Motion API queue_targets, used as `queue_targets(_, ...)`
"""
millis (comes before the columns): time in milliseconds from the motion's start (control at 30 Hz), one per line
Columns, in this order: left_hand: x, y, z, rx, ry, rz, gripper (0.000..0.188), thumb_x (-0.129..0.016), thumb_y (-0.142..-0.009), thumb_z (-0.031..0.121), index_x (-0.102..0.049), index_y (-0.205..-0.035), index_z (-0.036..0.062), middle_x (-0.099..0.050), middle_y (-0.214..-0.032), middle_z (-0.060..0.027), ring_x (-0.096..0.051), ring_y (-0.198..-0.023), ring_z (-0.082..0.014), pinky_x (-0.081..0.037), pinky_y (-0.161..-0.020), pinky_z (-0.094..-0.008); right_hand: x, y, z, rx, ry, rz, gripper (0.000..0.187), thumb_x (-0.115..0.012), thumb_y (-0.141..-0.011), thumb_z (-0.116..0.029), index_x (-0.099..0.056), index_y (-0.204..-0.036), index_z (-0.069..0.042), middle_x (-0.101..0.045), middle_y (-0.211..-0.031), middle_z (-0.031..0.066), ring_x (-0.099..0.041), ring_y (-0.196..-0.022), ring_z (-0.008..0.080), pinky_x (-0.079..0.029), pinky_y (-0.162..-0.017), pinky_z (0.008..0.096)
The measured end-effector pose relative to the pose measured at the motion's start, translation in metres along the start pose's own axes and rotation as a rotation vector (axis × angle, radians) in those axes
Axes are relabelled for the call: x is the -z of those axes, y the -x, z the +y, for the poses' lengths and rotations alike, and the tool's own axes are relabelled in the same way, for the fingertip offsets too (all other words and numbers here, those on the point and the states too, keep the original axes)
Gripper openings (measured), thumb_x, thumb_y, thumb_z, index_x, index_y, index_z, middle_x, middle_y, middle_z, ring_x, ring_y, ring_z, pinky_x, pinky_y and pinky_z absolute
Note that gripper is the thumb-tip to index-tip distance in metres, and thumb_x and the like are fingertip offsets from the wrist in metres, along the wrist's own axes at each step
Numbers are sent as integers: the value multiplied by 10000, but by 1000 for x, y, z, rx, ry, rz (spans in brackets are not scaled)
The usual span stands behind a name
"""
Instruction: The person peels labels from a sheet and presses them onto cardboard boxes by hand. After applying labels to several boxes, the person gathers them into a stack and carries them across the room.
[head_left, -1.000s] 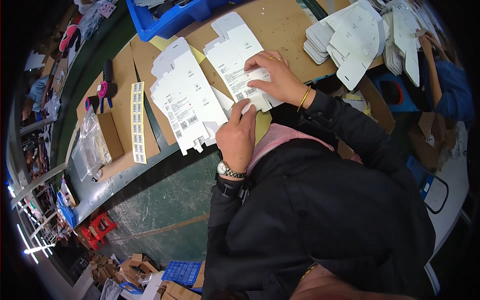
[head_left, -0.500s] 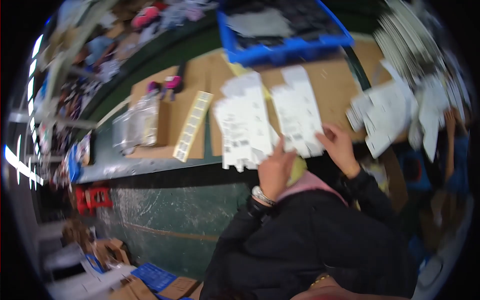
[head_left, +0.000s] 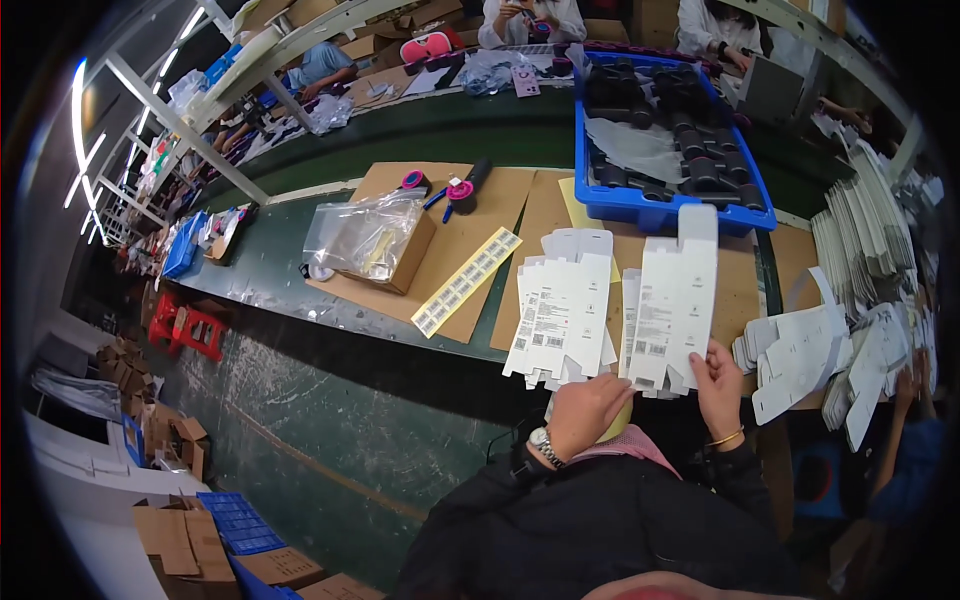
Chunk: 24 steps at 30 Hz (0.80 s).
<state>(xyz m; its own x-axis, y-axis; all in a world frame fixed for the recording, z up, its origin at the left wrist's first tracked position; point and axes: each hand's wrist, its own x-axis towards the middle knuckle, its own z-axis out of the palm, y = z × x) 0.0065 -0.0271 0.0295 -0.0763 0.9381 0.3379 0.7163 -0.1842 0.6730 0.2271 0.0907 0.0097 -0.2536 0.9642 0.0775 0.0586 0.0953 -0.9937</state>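
A flat, unfolded white carton (head_left: 676, 290) with printed panels lies at the front edge of the table. My right hand (head_left: 718, 392) pinches its lower right edge, thumb on top. At its lower left corner is my left hand (head_left: 588, 412), fingers pressed together and fingertips on the edge; the thumb side is partly hidden. Just left lies a stack of similar flat cartons (head_left: 562, 305), slightly fanned. A strip of printed labels on yellowish backing (head_left: 466, 282) slants across the cardboard further left. Something yellow (head_left: 617, 424) shows behind my left hand.
Beyond the cartons stands a blue crate (head_left: 672, 212) of black parts. At left are a small cardboard box (head_left: 408, 262) under clear plastic and black-and-pink devices (head_left: 461, 195). More flat cartons (head_left: 800, 345) pile up at right, near another person's arm (head_left: 900, 400). Red stools (head_left: 188, 328) stand on the floor.
The view has swung, so the table sits lower and further right. My left hand's raised finger has come down to the carton's lower edge. My right hand stays at its right edge.
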Motion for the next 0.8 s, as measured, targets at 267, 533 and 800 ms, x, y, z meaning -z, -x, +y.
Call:
queue_targets(267,15,7,11,-116,239,-338,181,-741,-946,286,-789,-969,114,-727,-778,-98,-707,-699,-298,-546,-616,-365,-37,-31,-36,-163,-83,-395,353,-590,-1055,-67,-577,-1390,47,-736,-1148,89,-685,-973,110,-542,-824,237)
queue_targets(533,22,8,-1,74,293,-108,167,-753,-951,230,-789,-1020,82,-750,-809,-101,-722,-682,-223,-541,-619,-313,-48,-4,-53,-461,-252,-641,403,-661,-1020,-91,-570,-1398,14,-711,-1075,59,-678,-953,100,-544,-815,240)
queue_targets(800,12,-5,-3,247,358,-44,169,-752,-960,163,-781,-1071,39,-777,-860,-87,-712,-705,-113,-542,-651,-256,-28,22,-61,-334,-179,-623,481,-790,-907,-35,-580,-1339,-2,-676,-1004,24,-646,-942,71,-529,-811,221)
